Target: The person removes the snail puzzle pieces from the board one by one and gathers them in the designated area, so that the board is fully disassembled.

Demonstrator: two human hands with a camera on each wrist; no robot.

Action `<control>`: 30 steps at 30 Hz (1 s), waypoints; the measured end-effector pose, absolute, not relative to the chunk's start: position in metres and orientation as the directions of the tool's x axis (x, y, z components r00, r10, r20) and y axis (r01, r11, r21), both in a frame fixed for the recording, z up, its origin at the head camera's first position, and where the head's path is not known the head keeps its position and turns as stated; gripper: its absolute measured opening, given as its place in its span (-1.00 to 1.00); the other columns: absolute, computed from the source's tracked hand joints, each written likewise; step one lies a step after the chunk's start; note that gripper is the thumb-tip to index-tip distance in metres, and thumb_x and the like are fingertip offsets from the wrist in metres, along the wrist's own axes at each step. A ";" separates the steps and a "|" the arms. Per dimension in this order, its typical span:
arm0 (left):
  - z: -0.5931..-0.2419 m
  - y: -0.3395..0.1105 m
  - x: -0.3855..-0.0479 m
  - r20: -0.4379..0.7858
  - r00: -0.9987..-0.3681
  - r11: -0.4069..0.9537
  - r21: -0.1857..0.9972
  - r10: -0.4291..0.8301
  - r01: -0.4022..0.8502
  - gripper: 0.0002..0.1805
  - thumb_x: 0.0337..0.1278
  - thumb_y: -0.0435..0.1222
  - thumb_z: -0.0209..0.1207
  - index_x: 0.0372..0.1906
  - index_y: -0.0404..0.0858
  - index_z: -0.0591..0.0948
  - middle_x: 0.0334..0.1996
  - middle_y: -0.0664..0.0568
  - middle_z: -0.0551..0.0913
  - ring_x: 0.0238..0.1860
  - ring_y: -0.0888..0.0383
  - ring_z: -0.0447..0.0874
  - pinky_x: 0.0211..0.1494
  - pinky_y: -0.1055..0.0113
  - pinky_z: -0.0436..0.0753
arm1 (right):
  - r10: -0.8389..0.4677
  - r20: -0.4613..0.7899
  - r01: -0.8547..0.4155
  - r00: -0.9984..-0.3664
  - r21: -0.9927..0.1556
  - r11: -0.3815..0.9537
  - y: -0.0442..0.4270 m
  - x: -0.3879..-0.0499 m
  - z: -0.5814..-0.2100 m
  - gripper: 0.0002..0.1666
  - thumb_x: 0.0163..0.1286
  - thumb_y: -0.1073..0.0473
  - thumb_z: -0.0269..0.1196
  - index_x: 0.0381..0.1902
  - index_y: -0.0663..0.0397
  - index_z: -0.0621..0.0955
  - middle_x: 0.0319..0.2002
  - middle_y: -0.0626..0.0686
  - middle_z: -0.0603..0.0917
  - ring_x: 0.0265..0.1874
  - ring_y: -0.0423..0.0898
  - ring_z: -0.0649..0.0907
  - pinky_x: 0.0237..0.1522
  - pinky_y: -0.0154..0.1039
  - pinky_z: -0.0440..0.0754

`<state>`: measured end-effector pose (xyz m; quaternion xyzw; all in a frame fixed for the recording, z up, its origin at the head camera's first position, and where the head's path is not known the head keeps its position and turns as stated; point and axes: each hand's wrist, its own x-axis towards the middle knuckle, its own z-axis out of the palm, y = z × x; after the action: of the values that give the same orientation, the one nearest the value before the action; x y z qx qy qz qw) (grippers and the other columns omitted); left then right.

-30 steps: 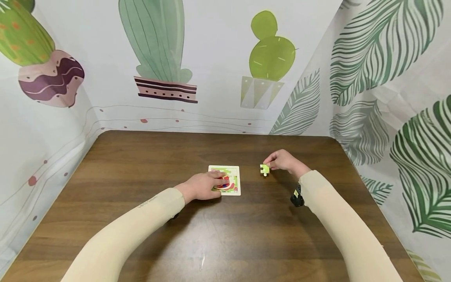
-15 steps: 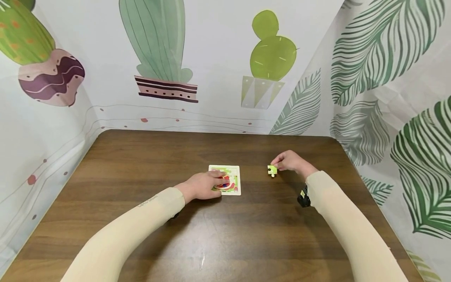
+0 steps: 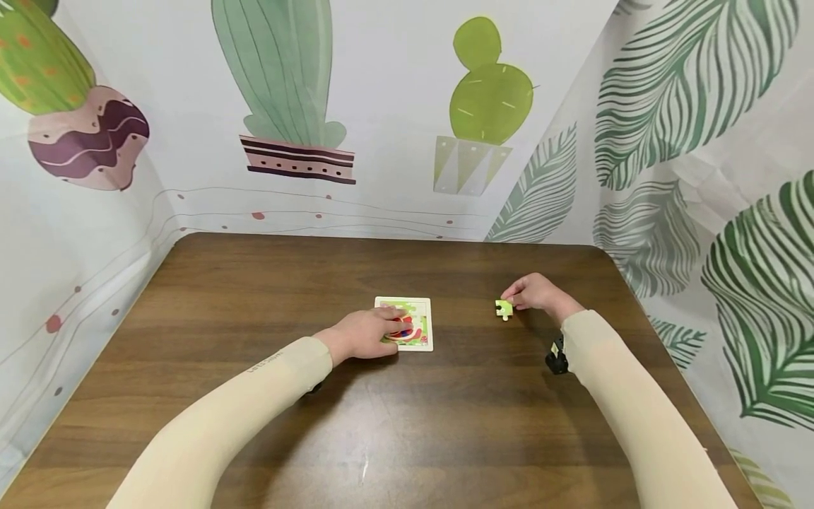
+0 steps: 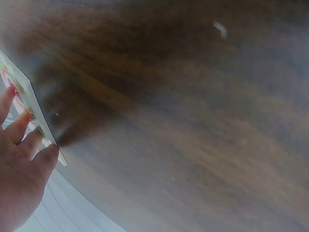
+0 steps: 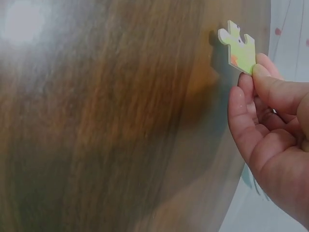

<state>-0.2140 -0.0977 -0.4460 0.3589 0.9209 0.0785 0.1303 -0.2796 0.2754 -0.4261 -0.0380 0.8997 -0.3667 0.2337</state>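
One knobbed puzzle piece point(image 5: 241, 52) is pinched by the right hand point(image 3: 534, 290) (left hand point(image 3: 362, 334) spread on a square board point(image 3: 416, 348)).

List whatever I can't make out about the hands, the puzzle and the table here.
Puzzle board, head view: part of its picture is hidden under the left hand.
Same board, left wrist view: cut off by the left edge.
Puzzle piece, right wrist view: its gripped edge is covered by the right hand.
Lettering on the left sleeve, head view: too small to read.
Pale mark on the table, left wrist view: too blurred to identify.
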 end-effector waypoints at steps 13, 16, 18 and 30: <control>-0.449 -0.098 -0.214 -0.172 -0.710 0.728 0.241 0.683 0.642 -0.39 0.26 -0.07 0.10 0.43 -0.03 0.53 0.55 -0.01 0.38 0.58 -0.09 0.31 0.54 0.04 0.44 | -0.214 -0.390 0.115 -0.896 -0.668 0.735 0.285 -0.281 -0.426 -0.69 0.43 0.42 0.20 0.02 0.60 0.64 -0.15 0.22 0.81 -0.38 -0.34 0.64 -0.18 -0.34 0.74; -0.448 -0.098 -0.214 -0.176 -0.709 0.728 0.247 0.683 0.640 -0.39 0.27 -0.07 0.09 0.44 -0.03 0.52 0.55 -0.01 0.37 0.58 -0.09 0.30 0.55 0.04 0.43 | -0.200 -0.395 0.128 -0.897 -0.664 0.737 0.285 -0.281 -0.426 -0.69 0.44 0.42 0.18 0.02 0.60 0.64 -0.18 0.18 0.81 -0.38 -0.34 0.63 -0.20 -0.36 0.72; -0.448 -0.098 -0.214 -0.180 -0.709 0.729 0.248 0.682 0.638 -0.39 0.27 -0.07 0.09 0.44 -0.03 0.52 0.56 -0.01 0.37 0.59 -0.09 0.30 0.55 0.04 0.43 | -0.197 -0.397 0.132 -0.897 -0.663 0.737 0.286 -0.282 -0.426 -0.69 0.44 0.42 0.17 0.03 0.60 0.64 -0.19 0.17 0.81 -0.38 -0.33 0.63 -0.21 -0.36 0.71; -0.447 -0.098 -0.213 -0.204 -0.719 0.745 0.253 0.664 0.617 -0.39 0.28 -0.07 0.09 0.45 0.01 0.51 0.57 0.03 0.35 0.61 -0.02 0.26 0.57 0.07 0.40 | -0.198 -0.366 0.090 -0.909 -0.639 0.764 0.289 -0.281 -0.434 -0.72 0.45 0.39 0.18 0.00 0.52 0.68 0.00 0.36 0.75 -0.27 -0.23 0.66 -0.13 -0.27 0.71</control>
<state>-0.2135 -0.0979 -0.4468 0.3469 0.9233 0.0838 0.1420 -0.2807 0.2894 -0.4336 -0.0295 0.9151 -0.3424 0.2109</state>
